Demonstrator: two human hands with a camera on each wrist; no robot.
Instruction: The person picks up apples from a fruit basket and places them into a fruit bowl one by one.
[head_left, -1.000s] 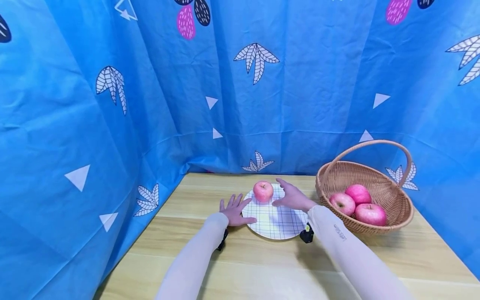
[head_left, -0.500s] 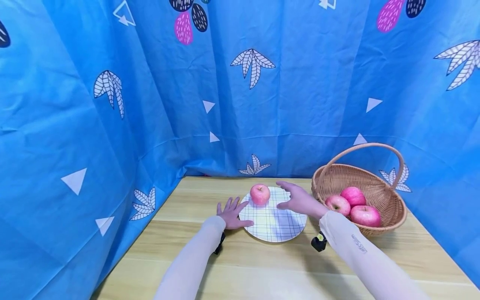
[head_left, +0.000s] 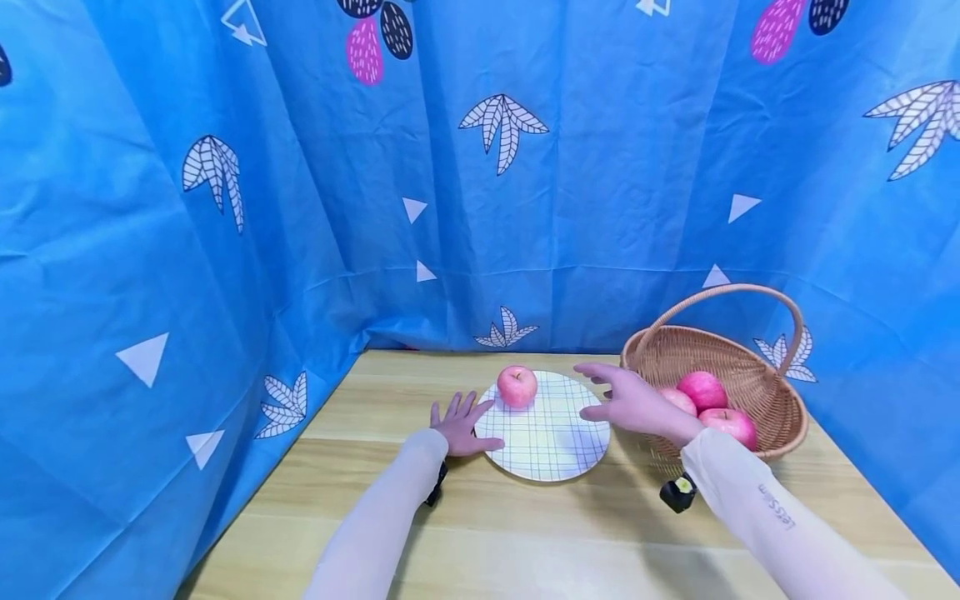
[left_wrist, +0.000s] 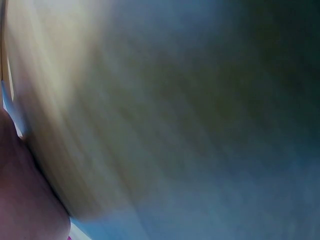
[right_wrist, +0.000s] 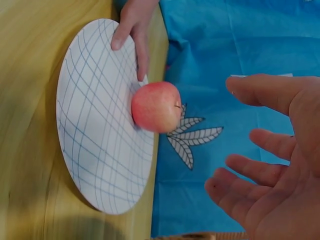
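A pink-red apple (head_left: 517, 387) sits near the back left of a round white plate (head_left: 551, 446) with a blue grid pattern. My left hand (head_left: 465, 429) lies at the plate's left edge, fingers spread, thumb over the rim. Above the plate's right side hangs my right hand (head_left: 633, 402), its fingers apart and holding nothing. In the right wrist view the same apple (right_wrist: 157, 107) stands clear of my right hand (right_wrist: 270, 165). The left wrist view is mostly blurred table, with part of my hand (left_wrist: 30, 195) at its left edge.
A wicker basket (head_left: 780, 408) with a tall handle stands to the right, several apples inside, such as this one (head_left: 703, 390). My right hand and wrist partly cover them. Blue patterned cloth (head_left: 480, 208) encloses the wooden table (head_left: 510, 542) at the back and sides.
My right hand has drawn away from the apple, rightward toward the basket. The left hand stays at the plate's edge, and the apple keeps its place on the plate.
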